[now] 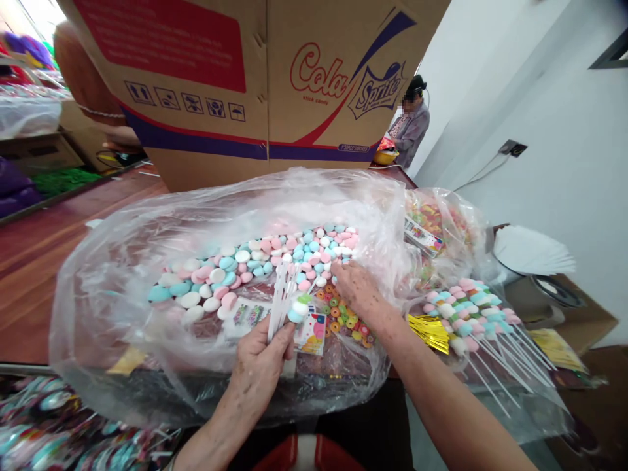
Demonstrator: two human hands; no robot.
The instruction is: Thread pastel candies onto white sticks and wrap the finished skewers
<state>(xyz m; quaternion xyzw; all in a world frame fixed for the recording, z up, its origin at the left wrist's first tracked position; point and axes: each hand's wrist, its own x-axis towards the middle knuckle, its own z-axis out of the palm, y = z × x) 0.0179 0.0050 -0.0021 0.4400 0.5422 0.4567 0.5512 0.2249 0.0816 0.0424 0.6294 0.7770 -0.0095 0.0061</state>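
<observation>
A big clear plastic bag lies open before me, filled with pink, blue and white marshmallow candies. My left hand grips a bundle of white sticks, one carrying a few marshmallows at its tip. My right hand reaches into the bag, fingertips on the candies next to a patch of colourful ring sweets.
Finished marshmallow skewers lie in a pile at the right beside gold foil. A large cardboard box stands behind the bag. Another person works at the far end. White paper sheets sit at right.
</observation>
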